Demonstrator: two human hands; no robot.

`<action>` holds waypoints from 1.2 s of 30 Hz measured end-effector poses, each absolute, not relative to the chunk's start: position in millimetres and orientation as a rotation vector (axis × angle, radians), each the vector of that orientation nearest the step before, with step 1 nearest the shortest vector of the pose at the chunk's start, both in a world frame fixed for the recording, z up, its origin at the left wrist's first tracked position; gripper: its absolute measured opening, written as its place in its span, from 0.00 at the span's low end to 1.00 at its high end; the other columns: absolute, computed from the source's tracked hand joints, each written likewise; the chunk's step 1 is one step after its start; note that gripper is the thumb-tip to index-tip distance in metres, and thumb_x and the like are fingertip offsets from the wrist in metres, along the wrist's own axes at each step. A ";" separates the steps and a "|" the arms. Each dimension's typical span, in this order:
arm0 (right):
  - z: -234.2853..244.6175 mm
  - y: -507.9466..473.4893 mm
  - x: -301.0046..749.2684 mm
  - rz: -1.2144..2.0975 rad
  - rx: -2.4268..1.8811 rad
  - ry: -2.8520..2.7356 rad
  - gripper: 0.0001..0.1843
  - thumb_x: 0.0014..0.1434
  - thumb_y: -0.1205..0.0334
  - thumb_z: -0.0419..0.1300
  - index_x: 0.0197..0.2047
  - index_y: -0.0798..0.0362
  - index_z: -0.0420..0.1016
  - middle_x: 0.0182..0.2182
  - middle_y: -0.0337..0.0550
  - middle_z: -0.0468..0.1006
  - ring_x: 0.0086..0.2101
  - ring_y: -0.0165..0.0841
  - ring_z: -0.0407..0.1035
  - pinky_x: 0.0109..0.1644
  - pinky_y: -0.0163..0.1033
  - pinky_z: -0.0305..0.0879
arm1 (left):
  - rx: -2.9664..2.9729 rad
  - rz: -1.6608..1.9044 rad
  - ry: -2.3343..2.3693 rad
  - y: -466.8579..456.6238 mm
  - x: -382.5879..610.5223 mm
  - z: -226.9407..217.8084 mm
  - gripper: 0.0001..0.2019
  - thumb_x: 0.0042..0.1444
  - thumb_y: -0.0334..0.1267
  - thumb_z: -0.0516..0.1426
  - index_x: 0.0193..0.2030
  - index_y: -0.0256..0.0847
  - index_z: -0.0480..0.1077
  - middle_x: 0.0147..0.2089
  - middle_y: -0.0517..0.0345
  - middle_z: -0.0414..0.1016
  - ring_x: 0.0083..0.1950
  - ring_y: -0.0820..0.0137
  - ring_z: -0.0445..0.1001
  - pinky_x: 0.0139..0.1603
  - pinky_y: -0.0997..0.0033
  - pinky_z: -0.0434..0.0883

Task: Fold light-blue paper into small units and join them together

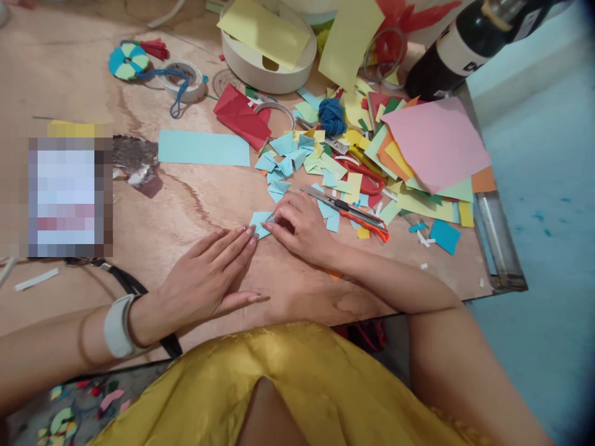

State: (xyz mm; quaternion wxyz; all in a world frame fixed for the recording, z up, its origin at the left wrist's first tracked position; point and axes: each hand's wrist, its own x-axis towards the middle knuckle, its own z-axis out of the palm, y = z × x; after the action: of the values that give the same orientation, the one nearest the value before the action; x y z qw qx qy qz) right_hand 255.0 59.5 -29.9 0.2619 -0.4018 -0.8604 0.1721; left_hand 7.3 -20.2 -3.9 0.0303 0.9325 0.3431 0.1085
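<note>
Bare arms, a white wristband, thin bracelet and mustard-yellow garment.

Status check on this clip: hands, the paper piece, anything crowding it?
Left hand flat, fingertips pinning small blue folded paper. Right hand pinching its edge. Orange utility knife and blue folded pieces lie close beside.

I see the blue paper piece partly hidden under fingertips of left hand & right hand; its full shape I can't tell. Pixelated block at left: contents unreadable. Bottle cut off by top edge. Scissors mostly buried under paper scraps.
</note>
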 end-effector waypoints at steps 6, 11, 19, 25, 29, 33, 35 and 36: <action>-29.2 57.0 252.8 0.325 -1.126 -2.405 0.14 0.75 0.54 0.56 0.37 0.52 0.72 0.39 0.47 0.77 0.42 0.41 0.66 0.48 0.47 0.58 | 2.918 0.299 1.069 -16.0 7.2 -1.7 0.41 0.73 0.65 0.47 0.71 0.24 0.66 0.72 0.28 0.69 0.70 0.45 0.73 0.70 0.47 0.70; -29.1 56.5 250.9 0.219 -1.142 -2.501 0.13 0.76 0.55 0.53 0.40 0.52 0.72 0.40 0.49 0.76 0.44 0.44 0.65 0.49 0.49 0.57 | 2.907 0.319 1.034 -12.6 6.4 -2.8 0.38 0.73 0.63 0.48 0.69 0.27 0.70 0.70 0.29 0.72 0.68 0.45 0.75 0.66 0.48 0.73; -28.9 55.2 249.3 0.142 -1.168 -2.574 0.14 0.77 0.55 0.50 0.44 0.53 0.72 0.42 0.52 0.77 0.46 0.46 0.65 0.49 0.50 0.57 | 2.848 0.305 1.011 -7.8 7.2 -0.6 0.40 0.70 0.65 0.52 0.68 0.25 0.71 0.70 0.28 0.72 0.68 0.42 0.74 0.66 0.45 0.73; -29.6 55.2 249.9 0.076 -1.146 -2.569 0.13 0.76 0.55 0.52 0.43 0.53 0.72 0.43 0.52 0.77 0.47 0.46 0.65 0.50 0.50 0.56 | 2.872 0.224 0.876 -9.5 -11.8 14.1 0.40 0.74 0.61 0.45 0.68 0.20 0.70 0.70 0.27 0.71 0.69 0.44 0.74 0.68 0.46 0.72; -29.9 55.6 250.7 0.101 -1.138 -2.568 0.13 0.76 0.55 0.53 0.43 0.52 0.72 0.43 0.51 0.77 0.47 0.45 0.65 0.50 0.49 0.56 | 2.843 0.264 0.903 -7.8 -23.1 29.5 0.32 0.75 0.58 0.48 0.63 0.31 0.76 0.65 0.39 0.79 0.65 0.48 0.78 0.66 0.48 0.74; -30.2 55.1 250.9 0.074 -1.125 -2.548 0.13 0.76 0.56 0.53 0.41 0.52 0.72 0.41 0.50 0.77 0.45 0.45 0.65 0.48 0.49 0.56 | 2.816 0.357 0.978 -0.2 -19.4 21.5 0.31 0.75 0.54 0.51 0.72 0.29 0.65 0.72 0.35 0.71 0.69 0.48 0.74 0.69 0.46 0.71; -30.2 55.0 250.7 0.079 -1.129 -2.543 0.13 0.76 0.56 0.52 0.41 0.52 0.72 0.41 0.50 0.77 0.45 0.45 0.65 0.48 0.49 0.56 | 2.831 0.292 0.897 1.4 -15.0 9.8 0.37 0.75 0.58 0.49 0.77 0.29 0.58 0.77 0.34 0.63 0.75 0.49 0.67 0.73 0.45 0.66; -30.1 55.0 250.6 0.086 -1.131 -2.543 0.13 0.76 0.56 0.52 0.41 0.52 0.72 0.41 0.50 0.77 0.45 0.45 0.65 0.49 0.49 0.56 | 2.839 0.263 0.857 1.2 -13.3 4.0 0.39 0.74 0.61 0.48 0.78 0.30 0.55 0.77 0.34 0.62 0.75 0.49 0.67 0.74 0.45 0.65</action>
State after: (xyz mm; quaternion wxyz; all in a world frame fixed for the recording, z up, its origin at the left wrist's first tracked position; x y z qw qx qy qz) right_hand 250.6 55.0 -30.1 0.1774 -0.3998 -0.8988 0.0303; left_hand -13.3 1.2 4.0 0.0823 0.9504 0.2868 0.0880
